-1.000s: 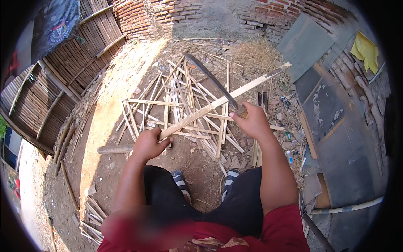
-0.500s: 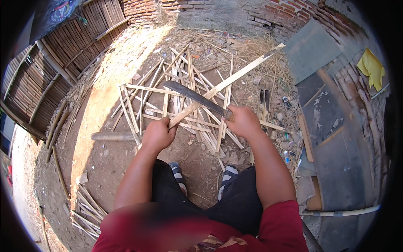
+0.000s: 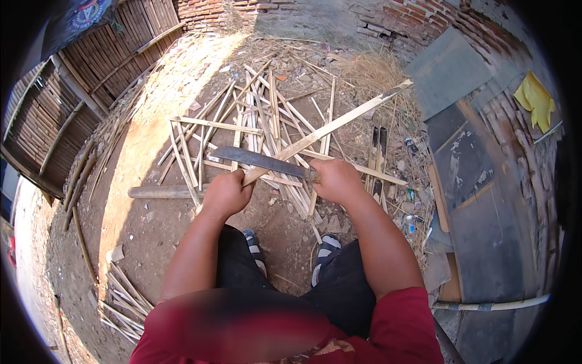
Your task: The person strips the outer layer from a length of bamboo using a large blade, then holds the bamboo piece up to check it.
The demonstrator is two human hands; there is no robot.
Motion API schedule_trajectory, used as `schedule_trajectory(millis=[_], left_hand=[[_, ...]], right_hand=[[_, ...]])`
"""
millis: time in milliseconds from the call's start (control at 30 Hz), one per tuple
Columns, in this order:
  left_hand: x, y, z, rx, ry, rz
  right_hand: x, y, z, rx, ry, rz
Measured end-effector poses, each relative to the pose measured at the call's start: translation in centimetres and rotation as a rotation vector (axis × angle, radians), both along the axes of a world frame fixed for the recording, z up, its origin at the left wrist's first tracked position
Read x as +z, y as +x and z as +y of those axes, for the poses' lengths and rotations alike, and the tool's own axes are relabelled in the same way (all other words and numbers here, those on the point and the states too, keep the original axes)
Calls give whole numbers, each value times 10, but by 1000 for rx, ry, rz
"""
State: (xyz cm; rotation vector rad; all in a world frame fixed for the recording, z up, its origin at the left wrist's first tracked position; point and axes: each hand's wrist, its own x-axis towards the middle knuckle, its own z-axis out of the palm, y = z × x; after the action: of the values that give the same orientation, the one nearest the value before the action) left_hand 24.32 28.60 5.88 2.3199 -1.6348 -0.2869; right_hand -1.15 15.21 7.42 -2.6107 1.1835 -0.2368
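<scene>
The pale strip (image 3: 330, 130), seemingly bamboo, is being held slantwise above the loose strips (image 3: 218, 125) on the ground. At the left, its near end is being pinched in the left hand (image 3: 227, 195), with the fingers curled around it. Next, the long knife (image 3: 257, 159) is being laid across the strip just beyond that hand; whether the edge is biting cannot be told. At the right, the knife's handle is being gripped in the fist of the right hand (image 3: 336, 181). For a clean stroke, the strip is probably best being braced firmly, the blade being angled shallowly and directed away from the left fingers. From left to right, the strip is appearing narrow, nearly straight and tan, then creamier, with a dark patch near its far end.
</scene>
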Motion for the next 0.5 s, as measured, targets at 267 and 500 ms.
schedule_trajectory(millis=[267,500], left_hand=[[2,-1,-3,-13,-4,-45],[-4,-3,-7,-24,-47,-56]], right_hand=[[-39,-74,-66,-361,-93,-271],[-2,-16,-5,46,21,15]])
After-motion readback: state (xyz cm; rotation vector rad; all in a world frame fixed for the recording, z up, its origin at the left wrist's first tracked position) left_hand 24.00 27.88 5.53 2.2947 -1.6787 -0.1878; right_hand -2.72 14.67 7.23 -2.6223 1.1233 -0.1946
